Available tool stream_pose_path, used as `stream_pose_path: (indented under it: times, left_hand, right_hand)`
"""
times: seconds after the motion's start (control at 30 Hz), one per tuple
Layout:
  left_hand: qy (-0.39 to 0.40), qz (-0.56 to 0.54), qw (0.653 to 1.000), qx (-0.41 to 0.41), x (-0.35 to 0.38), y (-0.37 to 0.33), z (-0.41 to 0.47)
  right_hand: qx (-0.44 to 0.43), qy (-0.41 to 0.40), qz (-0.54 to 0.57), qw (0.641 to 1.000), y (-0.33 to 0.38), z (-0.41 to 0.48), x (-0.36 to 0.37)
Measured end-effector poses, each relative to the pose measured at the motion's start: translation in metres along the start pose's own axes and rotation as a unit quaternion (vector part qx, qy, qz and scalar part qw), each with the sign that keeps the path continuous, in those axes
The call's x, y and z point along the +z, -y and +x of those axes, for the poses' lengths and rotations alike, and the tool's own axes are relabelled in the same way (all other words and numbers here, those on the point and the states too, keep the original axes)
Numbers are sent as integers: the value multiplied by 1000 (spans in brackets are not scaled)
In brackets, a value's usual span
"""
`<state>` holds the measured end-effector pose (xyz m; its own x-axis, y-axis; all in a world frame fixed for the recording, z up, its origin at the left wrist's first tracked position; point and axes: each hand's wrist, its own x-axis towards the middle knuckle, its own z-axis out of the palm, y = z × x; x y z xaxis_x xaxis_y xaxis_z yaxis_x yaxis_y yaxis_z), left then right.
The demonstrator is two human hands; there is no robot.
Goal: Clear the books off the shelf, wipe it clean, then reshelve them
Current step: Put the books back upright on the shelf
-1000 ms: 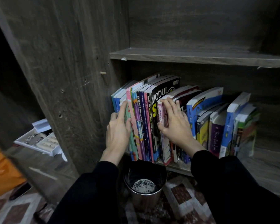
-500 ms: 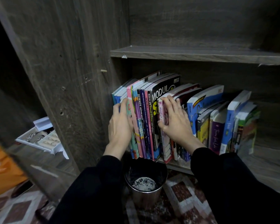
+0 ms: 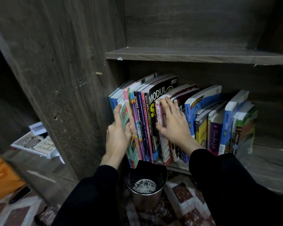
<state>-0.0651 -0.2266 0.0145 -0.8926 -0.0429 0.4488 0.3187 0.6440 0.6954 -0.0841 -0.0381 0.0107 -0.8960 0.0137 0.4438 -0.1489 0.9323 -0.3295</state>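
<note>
A row of upright books stands on the lower shelf of a dark wooden bookcase. My left hand lies flat against the green book at the left end of a bundle of books. On the bundle's right, my right hand rests with spread fingers on the pink book and the spines beside it. The bundle tilts forward and its lower ends hang past the shelf's front edge. Several more books lean further right. Black sleeves cover both arms.
A metal bin stands on the patterned floor right below the bundle. The bare upper shelf sits above the books. The bookcase side panel rises at the left. Beyond it lie a white tray and an orange object.
The bundle between my hands has slid forward and now overhangs the shelf edge. My left hand has slipped further along the green book's side.
</note>
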Motion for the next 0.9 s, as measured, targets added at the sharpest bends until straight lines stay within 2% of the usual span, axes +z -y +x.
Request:
stream_pose_path:
  times: [0.17,0.33,0.47,0.6,0.67,0.77,0.8,0.9]
  left_hand:
    - [-10,6,1000,14,-9,4,-14]
    - [34,2,999,-19,-19,-11,-9]
    - [37,20,999,-19,-36,-23,-20]
    - [48,58,997,18,-68,-43,-27]
    - [67,83,994,26,-82,-58,-28]
    - [100,111,989,18,-99,-82,-35]
    - [113,111,987,19,-103,-89,-40]
    - [145,98,984,26,-110,-105,-54]
  right_hand:
    - [5,5,0,1000,2,1,-1]
    - [0,27,-2,1000,1,2,-5]
    - [1,55,1,999,1,1,-11]
    - [-12,88,38,995,1,4,-21]
    - [-30,73,50,996,-1,2,-32]
    - [-40,-49,-38,997,-11,-6,-39]
    - [-39,-61,-83,994,-17,-8,-39]
    - [-49,17,-199,979,-30,-10,-34]
